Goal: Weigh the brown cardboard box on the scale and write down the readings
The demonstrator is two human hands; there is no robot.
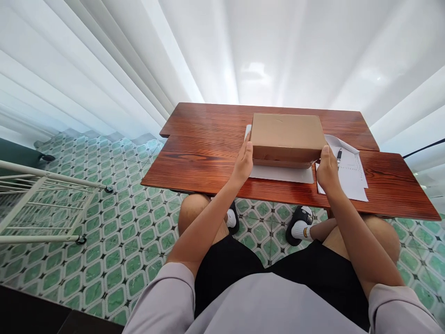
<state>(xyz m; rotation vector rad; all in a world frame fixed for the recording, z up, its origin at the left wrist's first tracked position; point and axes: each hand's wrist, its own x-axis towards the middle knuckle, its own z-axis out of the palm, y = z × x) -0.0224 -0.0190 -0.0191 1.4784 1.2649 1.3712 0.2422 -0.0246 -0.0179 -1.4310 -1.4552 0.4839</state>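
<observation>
A brown cardboard box is held between my two hands over the middle of the wooden table. My left hand presses on its left side, thumb toward the front edge. On the right side, my right hand grips the front corner; most of its fingers are hidden behind the box. Beneath the box, a white sheet shows along the front. Close to my right hand lie white papers with some writing and a dark pen on top.
White curtains hang right behind the table. A white wire rack on wheels stands on the green tiled floor at the left. My knees are under the table's front edge.
</observation>
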